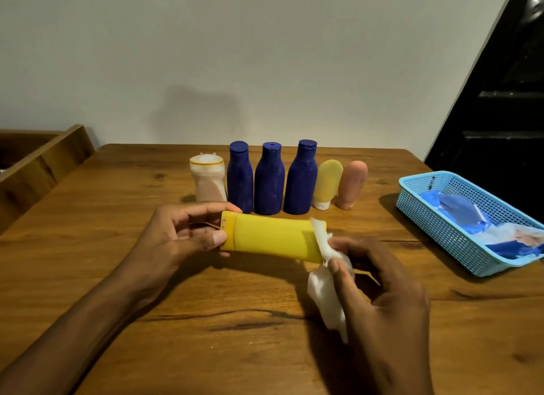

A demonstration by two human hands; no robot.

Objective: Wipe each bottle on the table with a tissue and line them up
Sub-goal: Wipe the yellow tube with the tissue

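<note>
A yellow bottle (272,238) lies sideways above the wooden table (147,291), its cap to the left. My left hand (179,235) grips the cap end between thumb and fingers. My right hand (379,282) pinches a white tissue (325,288) against the bottle's right end. Behind them a row stands near the wall: a white bottle (207,179), three dark blue bottles (240,179) (269,182) (301,179), a pale yellow tube (326,184) and a peach tube (351,184), both tubes standing on their caps.
A light blue plastic basket (424,200) at the table's right edge holds a blue tissue packet (459,215). A wooden ledge (44,162) runs along the far left. A dark door stands at the right.
</note>
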